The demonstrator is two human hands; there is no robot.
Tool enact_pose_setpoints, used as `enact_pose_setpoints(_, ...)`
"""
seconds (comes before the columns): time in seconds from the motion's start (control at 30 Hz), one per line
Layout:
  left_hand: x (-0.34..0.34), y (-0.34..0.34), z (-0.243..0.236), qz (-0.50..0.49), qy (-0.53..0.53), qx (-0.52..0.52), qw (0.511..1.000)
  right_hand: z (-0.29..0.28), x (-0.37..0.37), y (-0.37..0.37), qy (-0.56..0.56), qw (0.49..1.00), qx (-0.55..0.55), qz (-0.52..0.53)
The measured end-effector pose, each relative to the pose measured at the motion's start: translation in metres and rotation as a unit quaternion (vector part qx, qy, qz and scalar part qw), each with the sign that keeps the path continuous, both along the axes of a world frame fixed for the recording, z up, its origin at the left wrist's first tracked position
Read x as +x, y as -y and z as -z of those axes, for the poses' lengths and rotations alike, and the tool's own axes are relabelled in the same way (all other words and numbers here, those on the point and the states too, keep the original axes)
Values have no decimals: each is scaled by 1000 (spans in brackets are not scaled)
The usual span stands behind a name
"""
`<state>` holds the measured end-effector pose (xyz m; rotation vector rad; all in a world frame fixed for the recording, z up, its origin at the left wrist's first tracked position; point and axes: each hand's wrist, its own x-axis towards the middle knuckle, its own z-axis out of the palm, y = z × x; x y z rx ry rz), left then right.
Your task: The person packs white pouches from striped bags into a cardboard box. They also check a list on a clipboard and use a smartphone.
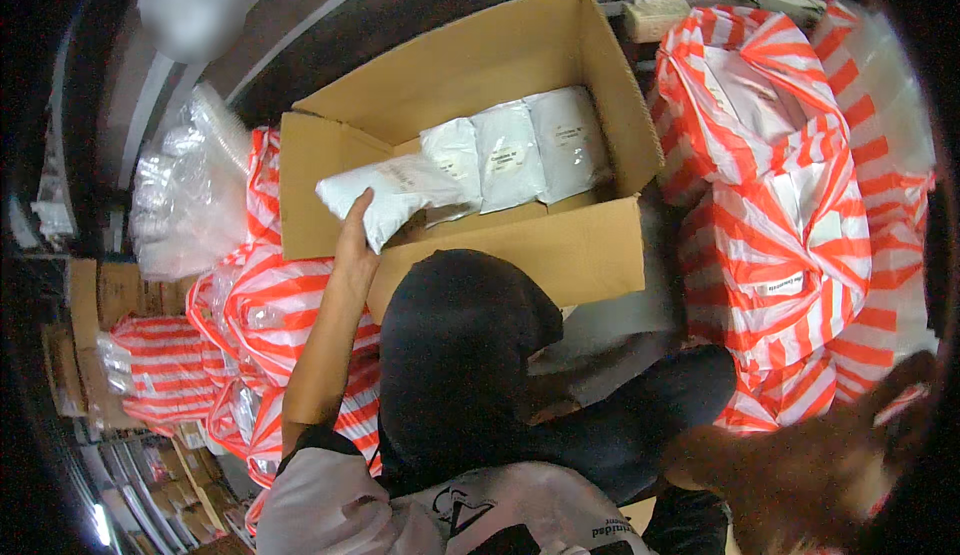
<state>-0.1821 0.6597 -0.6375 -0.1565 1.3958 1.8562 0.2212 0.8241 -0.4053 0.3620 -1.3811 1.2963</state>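
My left hand [354, 237] grips the near left end of a plump white plastic packet [392, 187] with a printed label. The packet is tilted over the left side of an open cardboard box [540, 267]. Inside the box, more white packets stand side by side: one at the left [452, 145], one in the middle [509, 155] and one at the right [568, 145]. The held packet partly overlaps the left one. My right hand [900, 387] is far off at the lower right, smeared by motion, beside red-and-white striped bags; its fingers cannot be made out.
Red-and-white striped bags [790, 245] are stacked right of the box, and more striped bags [270, 305] crowd its left. Clear plastic wrap [190, 190] bulges at the upper left. My dark-clothed knee [460, 345] comes up against the box's near side. Cardboard boxes [120, 290] stand farther left.
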Motion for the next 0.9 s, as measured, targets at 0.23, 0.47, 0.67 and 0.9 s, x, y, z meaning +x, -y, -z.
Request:
enact_pose_setpoints(0.23,-75,2,96,-115,-192,68,972,13,-3,2,17,998,-41,-44)
enact_pose_setpoints(0.47,-59,37,171,87,-378,-369,845,25,-6,-6,21,994,-78,-68)
enact_pose_setpoints(0.67,-46,-70,146,-16,-178,-278,944,113,25,-38,187,932,-291,110)
enact_pose_setpoints(0.9,-99,-62,209,302,-611,-529,506,218,21,-33,312,886,-336,76)
